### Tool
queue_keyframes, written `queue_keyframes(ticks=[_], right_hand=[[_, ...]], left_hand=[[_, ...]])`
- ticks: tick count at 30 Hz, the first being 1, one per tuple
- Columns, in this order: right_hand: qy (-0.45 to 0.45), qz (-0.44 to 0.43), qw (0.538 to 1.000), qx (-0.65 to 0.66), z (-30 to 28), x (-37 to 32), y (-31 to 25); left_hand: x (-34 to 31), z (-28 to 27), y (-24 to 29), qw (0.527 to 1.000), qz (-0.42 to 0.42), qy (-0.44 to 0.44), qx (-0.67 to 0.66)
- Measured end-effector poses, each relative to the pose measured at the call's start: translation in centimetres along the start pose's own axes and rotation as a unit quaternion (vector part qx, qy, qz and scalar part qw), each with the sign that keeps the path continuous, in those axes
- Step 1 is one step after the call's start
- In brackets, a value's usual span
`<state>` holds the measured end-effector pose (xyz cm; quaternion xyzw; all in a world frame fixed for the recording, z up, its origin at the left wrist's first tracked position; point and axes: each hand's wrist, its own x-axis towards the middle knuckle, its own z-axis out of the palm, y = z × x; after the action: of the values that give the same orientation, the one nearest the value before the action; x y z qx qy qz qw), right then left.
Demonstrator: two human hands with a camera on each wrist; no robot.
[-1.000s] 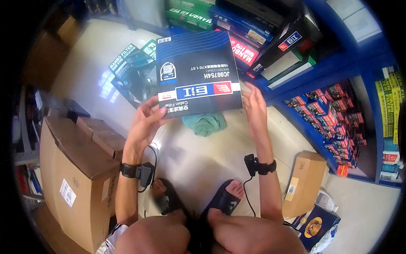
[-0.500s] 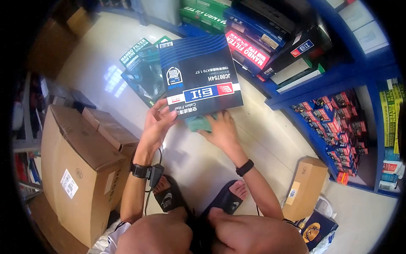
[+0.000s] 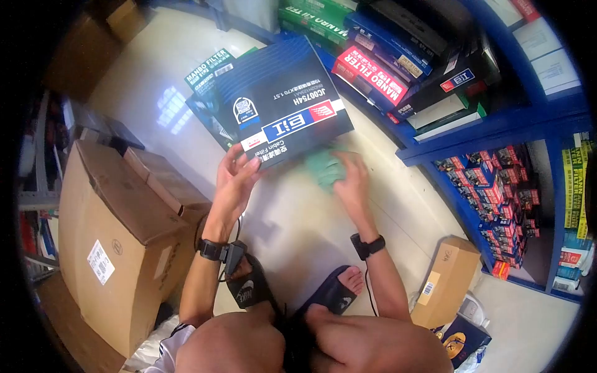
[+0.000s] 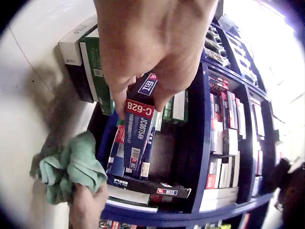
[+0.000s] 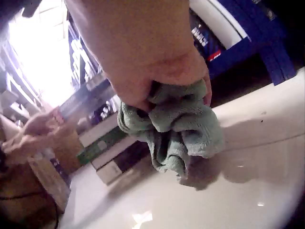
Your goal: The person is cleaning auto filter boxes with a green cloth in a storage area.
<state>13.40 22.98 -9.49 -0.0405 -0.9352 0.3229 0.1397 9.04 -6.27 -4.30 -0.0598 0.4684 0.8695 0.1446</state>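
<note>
Right hand (image 3: 351, 180) let go of blue box (image 3: 283, 99), dropped down, now grabs green cloth (image 3: 323, 166) at floor (image 3: 298, 230). Left hand (image 3: 233, 177) alone grips box by near edge, up in air, tilted. So box hangs on one hand only

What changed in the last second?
The right hand let go of the dark blue filter box, dropped to the floor and took hold of the green cloth, now bunched in its grip. The box swung counterclockwise in the head view. Unchanged: the left hand still holds the box's near edge.
</note>
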Motion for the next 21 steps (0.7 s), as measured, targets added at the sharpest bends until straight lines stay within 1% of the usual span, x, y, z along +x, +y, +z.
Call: queue_keyframes(ticks=[2,3,5,6,8,9,11,13,14,16,17,18,19,20,21], right_hand=[[0.071,0.037,0.996,0.03,-2.6,0.7,-0.3],[0.068,0.035,0.997,0.032,-4.2,1.2,-0.5],[0.133,-0.006,0.991,0.031,-7.0,2.1,-1.9],[0.13,-0.007,0.991,0.033,-8.0,2.4,-3.5],[0.113,-0.043,0.991,0.059,-9.6,3.0,-7.2],[0.112,-0.042,0.991,0.061,-10.0,3.4,-8.9],[0.055,-0.133,0.99,-0.001,-9.2,3.3,-12.7],[0.032,-0.203,0.977,-0.051,-7.2,3.6,-14.8],[0.029,-0.205,0.977,-0.051,-5.8,3.5,-15.4],[-0.022,-0.267,0.961,-0.073,-3.0,3.5,-16.0],[-0.025,-0.269,0.96,-0.077,-2.5,3.5,-16.4],[-0.052,-0.283,0.953,-0.099,-2.0,3.6,-16.8],[-0.079,-0.294,0.945,-0.118,-1.8,3.6,-17.1],[-0.083,-0.298,0.943,-0.119,-2.0,3.7,-17.3],[-0.1,-0.294,0.947,-0.075,-2.6,3.9,-17.7]], left_hand=[[-0.3,-0.1,0.4,1.0,0.005,-0.001,-0.003],[-0.5,-0.2,0.5,1.0,0.006,0.001,-0.004],[-0.5,-0.8,0.1,1.0,0.006,0.016,-0.004],[-0.6,-1.0,-0.1,1.0,0.004,0.027,-0.004],[-0.9,-1.2,-0.2,1.0,-0.007,0.027,-0.015],[-0.8,-1.0,-0.3,0.999,-0.019,0.023,-0.023],[-1.2,-1.1,-0.8,0.999,-0.016,0.034,-0.018],[-1.7,-0.9,-1.3,0.998,-0.017,0.044,-0.034],[-1.9,-0.9,-1.4,0.997,-0.02,0.048,-0.049],[-2.6,-0.9,-1.4,0.998,-0.019,0.054,-0.034],[-2.9,-1.0,-1.5,0.998,-0.021,0.057,-0.02],[-2.9,-1.4,-1.6,0.998,-0.02,0.058,-0.023],[-2.9,-1.9,-1.5,0.996,-0.036,0.068,-0.035],[-3.0,-2.3,-1.6,0.994,-0.05,0.081,-0.051],[-2.9,-2.2,-1.3,0.994,-0.049,0.082,-0.053]])
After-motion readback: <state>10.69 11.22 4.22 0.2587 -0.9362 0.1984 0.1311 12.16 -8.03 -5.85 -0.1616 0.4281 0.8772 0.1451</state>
